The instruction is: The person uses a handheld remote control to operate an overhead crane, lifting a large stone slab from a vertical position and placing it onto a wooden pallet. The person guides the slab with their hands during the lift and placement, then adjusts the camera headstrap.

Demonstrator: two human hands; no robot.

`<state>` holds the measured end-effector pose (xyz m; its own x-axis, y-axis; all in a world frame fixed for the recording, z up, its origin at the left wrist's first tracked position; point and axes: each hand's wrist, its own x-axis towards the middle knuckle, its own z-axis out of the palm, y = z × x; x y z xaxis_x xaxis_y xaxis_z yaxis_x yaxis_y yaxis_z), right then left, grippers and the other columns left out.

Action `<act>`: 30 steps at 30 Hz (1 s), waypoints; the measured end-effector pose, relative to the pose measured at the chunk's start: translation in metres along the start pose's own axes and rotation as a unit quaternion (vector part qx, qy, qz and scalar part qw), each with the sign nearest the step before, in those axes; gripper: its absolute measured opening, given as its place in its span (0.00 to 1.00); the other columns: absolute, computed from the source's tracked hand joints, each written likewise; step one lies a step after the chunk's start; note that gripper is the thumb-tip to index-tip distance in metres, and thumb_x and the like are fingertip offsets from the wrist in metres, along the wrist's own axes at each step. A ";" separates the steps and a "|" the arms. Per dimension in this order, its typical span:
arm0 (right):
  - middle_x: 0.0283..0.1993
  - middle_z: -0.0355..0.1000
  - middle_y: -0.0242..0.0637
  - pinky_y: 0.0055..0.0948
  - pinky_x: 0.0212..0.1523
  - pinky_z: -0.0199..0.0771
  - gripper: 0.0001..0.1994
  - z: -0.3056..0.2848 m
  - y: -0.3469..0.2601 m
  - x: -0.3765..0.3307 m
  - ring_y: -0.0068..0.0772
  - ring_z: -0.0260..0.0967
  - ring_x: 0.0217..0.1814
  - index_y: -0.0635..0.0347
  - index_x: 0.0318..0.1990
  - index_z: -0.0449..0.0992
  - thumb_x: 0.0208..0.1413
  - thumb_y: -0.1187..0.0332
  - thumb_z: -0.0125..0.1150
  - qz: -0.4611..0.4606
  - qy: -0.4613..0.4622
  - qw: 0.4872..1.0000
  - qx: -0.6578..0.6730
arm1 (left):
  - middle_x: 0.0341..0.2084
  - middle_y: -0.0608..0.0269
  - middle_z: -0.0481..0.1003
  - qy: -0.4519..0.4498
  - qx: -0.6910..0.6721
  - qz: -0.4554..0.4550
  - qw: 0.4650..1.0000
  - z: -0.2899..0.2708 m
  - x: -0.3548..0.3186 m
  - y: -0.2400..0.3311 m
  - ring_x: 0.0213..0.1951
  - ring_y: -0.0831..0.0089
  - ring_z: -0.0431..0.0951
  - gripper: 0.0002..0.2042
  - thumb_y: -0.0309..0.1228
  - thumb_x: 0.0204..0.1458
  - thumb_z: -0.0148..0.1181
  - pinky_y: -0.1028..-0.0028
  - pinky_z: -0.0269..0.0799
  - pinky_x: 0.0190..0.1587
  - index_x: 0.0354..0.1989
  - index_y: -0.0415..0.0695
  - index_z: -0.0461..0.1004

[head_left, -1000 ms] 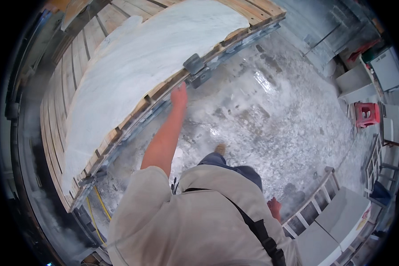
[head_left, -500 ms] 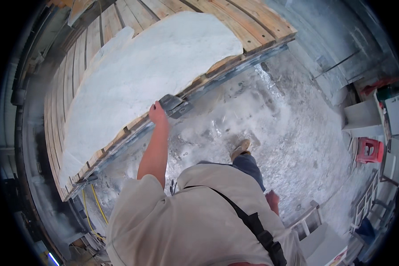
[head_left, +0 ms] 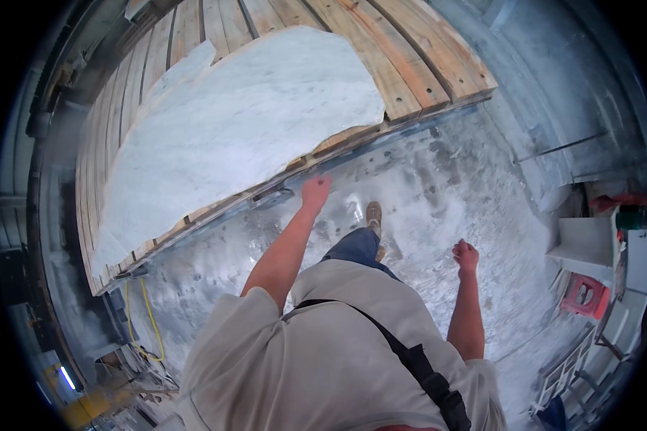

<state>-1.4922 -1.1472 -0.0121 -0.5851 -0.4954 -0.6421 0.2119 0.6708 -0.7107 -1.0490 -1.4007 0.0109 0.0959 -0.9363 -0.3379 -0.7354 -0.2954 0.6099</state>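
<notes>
A large pale grey-white stone slab (head_left: 244,108) with an irregular outline lies flat on a slatted wooden table (head_left: 402,86). My left hand (head_left: 316,190) is just off the table's near edge, above the floor, with its fingers curled and nothing seen in them. Left of it, a dark metal fitting (head_left: 272,196) sits at the table's edge, apart from the hand. Out to the right, over the floor, my right hand (head_left: 466,255) has its fingers folded in a loose fist, and no object shows in it.
Wet, whitish floor (head_left: 417,208) runs alongside the table. A red plastic stool (head_left: 586,296) and a white box-like unit (head_left: 584,241) stand at the right. Yellow hose (head_left: 147,323) hangs by the table's left corner. A ladder-like frame (head_left: 564,370) lies lower right.
My left hand has come away from the dark fitting at the table edge and moved right. My right hand has swung forward into fuller view. My feet and viewpoint have shifted along the table.
</notes>
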 end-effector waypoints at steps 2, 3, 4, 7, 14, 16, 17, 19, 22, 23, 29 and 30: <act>0.30 0.74 0.33 0.21 0.24 0.68 0.16 0.024 -0.030 -0.001 0.22 0.71 0.27 0.60 0.40 0.73 0.55 0.56 0.56 0.044 -0.071 0.997 0.001 | 0.24 0.61 0.76 -0.094 -0.156 -0.061 0.981 0.007 -0.004 0.005 0.26 0.72 0.76 0.19 0.45 0.52 0.56 0.74 0.69 0.26 0.36 0.39 0.72; 0.30 0.74 0.34 0.21 0.23 0.68 0.16 0.038 -0.047 -0.003 0.22 0.71 0.27 0.61 0.39 0.73 0.54 0.55 0.56 0.046 -0.103 0.993 -0.016 | 0.23 0.61 0.76 -0.141 -0.235 -0.092 0.957 0.011 -0.008 0.009 0.24 0.74 0.76 0.17 0.45 0.52 0.56 0.76 0.68 0.25 0.34 0.40 0.71; 0.29 0.74 0.34 0.21 0.23 0.68 0.16 0.049 -0.062 -0.010 0.23 0.71 0.26 0.61 0.39 0.72 0.54 0.55 0.56 0.040 -0.128 0.991 -0.028 | 0.22 0.62 0.76 -0.148 -0.289 -0.123 0.938 0.017 -0.008 0.017 0.24 0.74 0.76 0.17 0.45 0.53 0.56 0.76 0.67 0.23 0.34 0.41 0.71; 0.29 0.74 0.36 0.21 0.23 0.68 0.18 0.092 -0.117 -0.022 0.24 0.71 0.26 0.62 0.39 0.72 0.54 0.54 0.56 0.060 -0.202 0.976 -0.045 | 0.21 0.62 0.75 -0.142 -0.419 -0.229 0.867 0.034 0.002 0.033 0.23 0.75 0.76 0.14 0.43 0.53 0.55 0.77 0.65 0.21 0.32 0.43 0.72; 0.31 0.74 0.39 0.30 0.29 0.69 0.18 0.207 -0.206 0.018 0.34 0.72 0.31 0.65 0.40 0.71 0.53 0.56 0.58 -0.265 -0.264 0.900 -0.224 | 0.24 0.59 0.75 0.076 -0.297 -0.058 0.950 0.034 0.050 0.104 0.24 0.70 0.76 0.14 0.40 0.54 0.55 0.72 0.69 0.25 0.36 0.39 0.72; 0.36 0.73 0.41 0.35 0.37 0.68 0.17 0.247 -0.233 0.034 0.39 0.70 0.38 0.65 0.40 0.71 0.52 0.58 0.59 -0.485 -0.228 0.788 -0.304 | 0.27 0.56 0.75 0.205 -0.148 0.047 0.966 0.026 0.064 0.105 0.28 0.66 0.76 0.15 0.39 0.53 0.55 0.70 0.71 0.29 0.38 0.38 0.72; 0.39 0.72 0.42 0.37 0.41 0.67 0.17 0.270 -0.254 0.037 0.41 0.68 0.42 0.65 0.41 0.71 0.51 0.59 0.59 -0.551 -0.222 0.740 -0.316 | 0.30 0.54 0.75 0.262 -0.124 0.061 0.955 0.020 0.070 0.102 0.30 0.63 0.76 0.15 0.39 0.53 0.56 0.69 0.71 0.31 0.38 0.38 0.72; 0.45 0.69 0.44 0.41 0.49 0.63 0.17 0.318 -0.285 0.041 0.44 0.64 0.50 0.64 0.42 0.70 0.50 0.60 0.60 -0.631 -0.233 0.667 -0.321 | 0.38 0.51 0.74 0.324 -0.072 0.067 0.941 -0.002 0.077 0.093 0.42 0.56 0.73 0.14 0.37 0.52 0.57 0.64 0.69 0.41 0.39 0.38 0.72; 0.52 0.65 0.45 0.43 0.55 0.58 0.19 0.385 -0.310 0.053 0.45 0.58 0.56 0.64 0.43 0.70 0.49 0.60 0.59 -0.695 -0.282 0.583 -0.312 | 0.41 0.51 0.73 0.398 0.054 0.042 0.915 -0.033 0.079 0.051 0.47 0.53 0.71 0.14 0.36 0.52 0.56 0.61 0.65 0.49 0.41 0.39 0.71; 0.53 0.64 0.45 0.44 0.55 0.57 0.19 0.408 -0.312 0.057 0.45 0.58 0.57 0.64 0.44 0.69 0.49 0.60 0.59 -0.719 -0.292 0.552 -0.306 | 0.42 0.51 0.73 0.415 0.087 0.030 0.905 -0.041 0.077 0.032 0.48 0.54 0.70 0.14 0.35 0.52 0.56 0.60 0.64 0.50 0.42 0.39 0.70; 0.56 0.62 0.44 0.45 0.58 0.54 0.20 0.474 -0.300 0.077 0.46 0.55 0.59 0.64 0.45 0.69 0.49 0.59 0.59 -0.754 -0.273 0.496 -0.334 | 0.46 0.52 0.70 0.439 0.172 -0.007 0.882 -0.067 0.057 -0.050 0.51 0.55 0.68 0.15 0.34 0.52 0.55 0.59 0.62 0.53 0.44 0.39 0.69; 0.56 0.62 0.44 0.45 0.58 0.54 0.20 0.476 -0.297 0.077 0.46 0.55 0.60 0.64 0.45 0.69 0.49 0.59 0.59 -0.760 -0.268 0.488 -0.337 | 0.47 0.52 0.70 0.439 0.163 -0.004 0.884 -0.070 0.061 -0.054 0.51 0.55 0.68 0.15 0.34 0.51 0.55 0.60 0.62 0.53 0.44 0.39 0.69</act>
<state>-1.2280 -1.6475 0.0130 0.6594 -0.6557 0.3677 -0.5588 -0.7547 -0.3437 -0.9565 -1.4554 0.0072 0.4804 -0.7629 0.4327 -0.8727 -0.3663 0.3230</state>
